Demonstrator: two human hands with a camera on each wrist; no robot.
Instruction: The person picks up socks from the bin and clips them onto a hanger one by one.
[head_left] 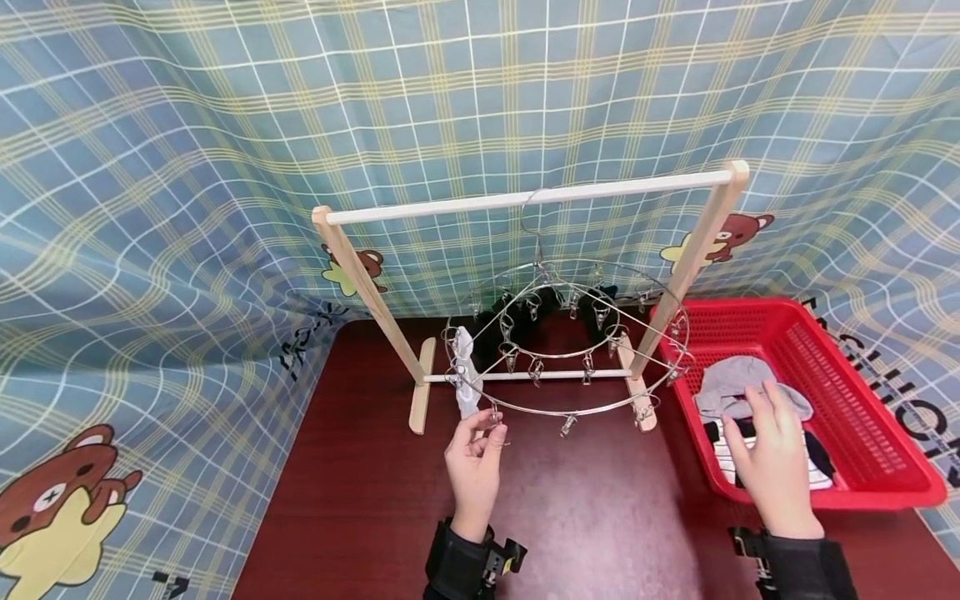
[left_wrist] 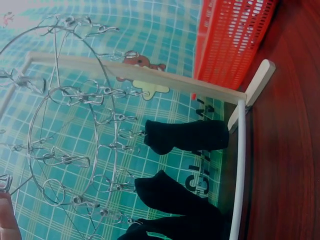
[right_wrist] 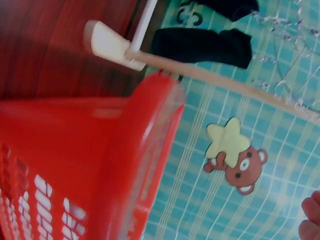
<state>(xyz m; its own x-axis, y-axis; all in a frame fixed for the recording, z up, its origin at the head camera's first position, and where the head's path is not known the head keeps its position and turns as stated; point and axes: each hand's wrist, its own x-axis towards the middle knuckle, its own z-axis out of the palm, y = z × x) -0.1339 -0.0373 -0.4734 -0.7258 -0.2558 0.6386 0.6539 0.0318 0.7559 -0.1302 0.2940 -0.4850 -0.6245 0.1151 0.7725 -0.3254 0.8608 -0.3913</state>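
My left hand [head_left: 474,467] pinches a metal clip [head_left: 494,412] at the front left of a round wire drying hanger [head_left: 555,412]. Just behind those fingers, a white sock [head_left: 466,371] hangs from the ring. Black socks [left_wrist: 187,136] dangle from clips along the hanger's far side. Over the red basket [head_left: 892,454], my right hand [head_left: 776,462] is held with its fingers spread and nothing visible in them. Below it in the basket lie a grey piece of clothing [head_left: 738,379] and a black-and-white striped one [head_left: 819,477], both partly covered by the hand.
A wooden stand [head_left: 375,296] holds the hanger by its hook from a white top bar [head_left: 450,207]. The stand's feet [head_left: 422,404] rest on a dark red table [head_left: 360,500]. A checked curtain [head_left: 225,208] with bear prints surrounds the back and sides.
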